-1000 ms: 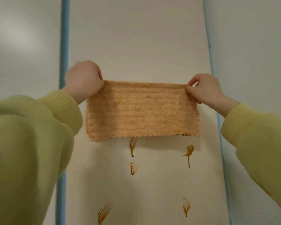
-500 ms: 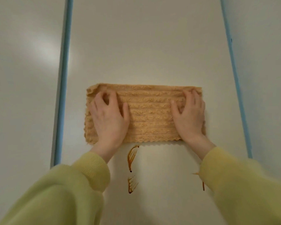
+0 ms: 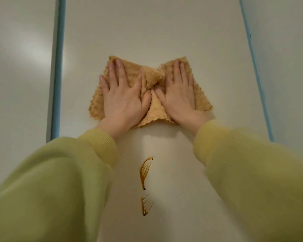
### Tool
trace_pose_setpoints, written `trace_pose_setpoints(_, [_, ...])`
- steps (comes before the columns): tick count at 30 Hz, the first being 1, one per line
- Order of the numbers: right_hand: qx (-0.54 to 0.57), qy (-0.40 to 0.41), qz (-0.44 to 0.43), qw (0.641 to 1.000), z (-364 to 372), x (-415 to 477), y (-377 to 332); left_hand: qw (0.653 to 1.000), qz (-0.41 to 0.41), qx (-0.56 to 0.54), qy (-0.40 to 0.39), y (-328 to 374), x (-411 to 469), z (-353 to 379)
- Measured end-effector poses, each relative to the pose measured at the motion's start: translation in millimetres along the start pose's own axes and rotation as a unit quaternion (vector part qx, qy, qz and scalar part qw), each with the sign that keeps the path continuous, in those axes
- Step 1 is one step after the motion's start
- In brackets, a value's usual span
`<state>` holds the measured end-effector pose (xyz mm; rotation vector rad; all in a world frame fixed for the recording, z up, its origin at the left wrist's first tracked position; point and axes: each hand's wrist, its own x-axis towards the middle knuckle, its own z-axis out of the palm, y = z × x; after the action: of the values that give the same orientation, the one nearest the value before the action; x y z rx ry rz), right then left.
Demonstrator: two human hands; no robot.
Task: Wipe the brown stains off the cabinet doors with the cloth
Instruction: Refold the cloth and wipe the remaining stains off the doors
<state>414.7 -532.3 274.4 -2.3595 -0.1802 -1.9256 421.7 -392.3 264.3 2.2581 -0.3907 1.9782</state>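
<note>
Pressing fuzzy ribbed cloth, bunched ridge, glossy door, streaky stains

Both hands on cloth, stains below, on door

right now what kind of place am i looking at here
Probably a home or kitchen cabinet front, seen close up: smooth pale cabinet doors split by blue edge strips, brown stains on the middle door, and both hands pressing a tan cloth flat against it.
</note>
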Motion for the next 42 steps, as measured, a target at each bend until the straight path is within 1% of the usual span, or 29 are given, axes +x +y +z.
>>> trace_pose_setpoints(2, [-0.011,0.004,-0.019,1.0,-5,23,-6,1.0,0.025,0.009,0.01,1,24,-1])
trace_pose_setpoints(5, [-0.01,0.012,-0.022,1.0,-6,43,-7,0.999,0.041,0.018,0.022,0,44,1])
trace_pose_setpoints(11, [0.013,0.022,-0.02,0.999,-5,44,-7,0.997,0.056,0.02,0.043,0,44,2])
trace_pose_setpoints(17, [0.01,0.025,0.006,1.0,-4,33,-6,0.997,0.057,0.008,0.044,5,38,3])
trace_pose_setpoints(21, [0.017,0.03,0.041,0.999,-2,16,2,0.998,0.048,-0.002,0.032,20,25,8])
trace_pose_setpoints(24, [0.007,0.022,0.074,0.997,1,-4,14,0.999,0.037,-0.015,0.025,38,8,13])
trace_pose_setpoints(29, [-0.001,0.011,0.1,0.995,4,-50,49,0.998,0.05,-0.034,0.022,77,-30,27])
trace_pose_setpoints(33, [0.01,0.041,0.1,0.994,14,-102,77,0.996,0.06,-0.047,0.053,106,-71,43])
trace_pose_setpoints(35, [0.031,0.057,0.102,0.993,22,-131,90,0.996,0.064,-0.049,0.034,119,-98,49])
trace_pose_setpoints(38, [0.031,0.069,0.097,0.992,32,-177,103,0.996,0.068,-0.048,-0.013,135,-142,54])
trace_pose_setpoints(42, [0.04,0.037,0.105,0.993,40,-238,100,0.995,0.087,-0.028,-0.051,137,-195,60])
